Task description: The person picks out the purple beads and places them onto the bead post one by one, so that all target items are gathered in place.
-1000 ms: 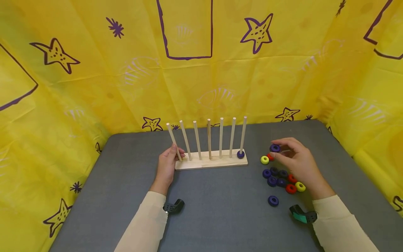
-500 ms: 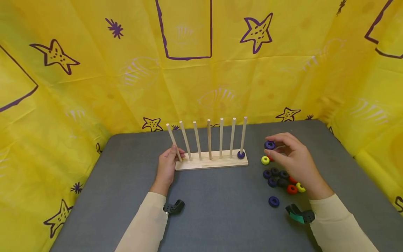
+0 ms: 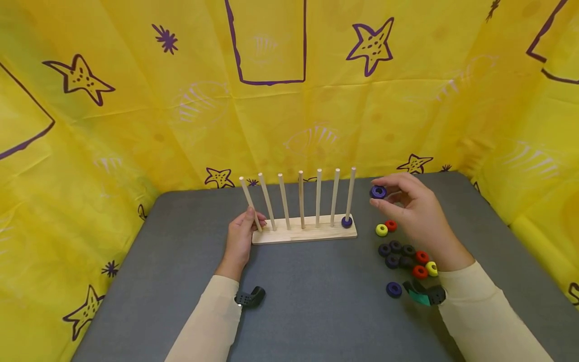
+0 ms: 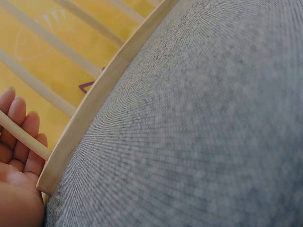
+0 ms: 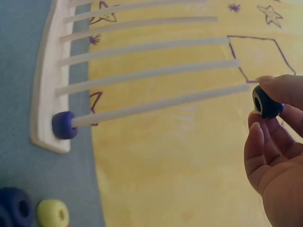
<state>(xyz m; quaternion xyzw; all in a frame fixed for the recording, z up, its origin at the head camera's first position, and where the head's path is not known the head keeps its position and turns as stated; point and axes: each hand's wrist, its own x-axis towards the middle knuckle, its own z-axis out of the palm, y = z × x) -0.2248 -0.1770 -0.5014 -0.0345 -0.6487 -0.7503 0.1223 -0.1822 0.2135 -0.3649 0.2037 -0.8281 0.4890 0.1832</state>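
Observation:
A wooden peg rack (image 3: 304, 235) with several upright pegs stands on the table. My left hand (image 3: 240, 236) grips its left end, thumb in front of the end peg (image 3: 250, 203) and fingers behind it; the left wrist view shows the fingers (image 4: 31, 124) beyond that peg. One purple ring (image 3: 346, 222) sits at the foot of the rightmost peg (image 3: 350, 193). My right hand (image 3: 418, 213) pinches another purple ring (image 3: 378, 192) between thumb and fingers, raised right of that peg. In the right wrist view this held ring (image 5: 267, 102) is close to the peg's tip, its hole facing the peg.
Right of the rack lie loose rings: a yellow ring (image 3: 382, 230) beside a red ring (image 3: 391, 225), then a cluster of dark, red and yellow ones. A lone purple ring (image 3: 394, 289) lies nearer. Yellow printed cloth (image 3: 289, 115) hangs behind the grey table (image 3: 298, 301).
My right hand has lifted the purple ring and moved it left, closer to the rightmost peg, uncovering the red ring below. My left hand has stayed on the rack.

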